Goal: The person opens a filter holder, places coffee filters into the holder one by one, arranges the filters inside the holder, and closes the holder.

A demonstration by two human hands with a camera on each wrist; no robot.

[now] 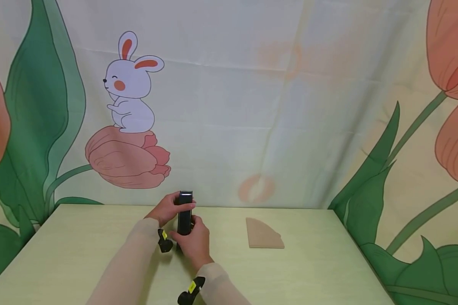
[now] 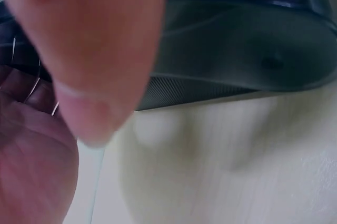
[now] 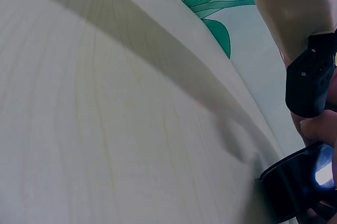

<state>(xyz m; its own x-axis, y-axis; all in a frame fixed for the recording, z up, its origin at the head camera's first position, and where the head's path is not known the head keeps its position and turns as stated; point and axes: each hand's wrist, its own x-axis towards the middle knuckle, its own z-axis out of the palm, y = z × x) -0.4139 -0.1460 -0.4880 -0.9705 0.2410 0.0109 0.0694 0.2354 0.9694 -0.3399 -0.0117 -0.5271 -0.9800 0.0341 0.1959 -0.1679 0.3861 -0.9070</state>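
Both hands hold a black oblong object upright on the table, left of its middle. The object has a glossy top and, in the left wrist view, a rounded dark end with a ribbed strip beneath; its exact kind cannot be told. My left hand grips it near the top from the left, fingers across its face. Lower down, my right hand holds it with thumb and fingers on either side. At the right wrist view's lower edge, a shiny dark part shows, partly covered by fingers.
A flat brown board piece with one curved edge lies on the table to the right. The pale wooden table meets a printed curtain with a rabbit and tulips at its back edge. Each wrist wears a small black camera.
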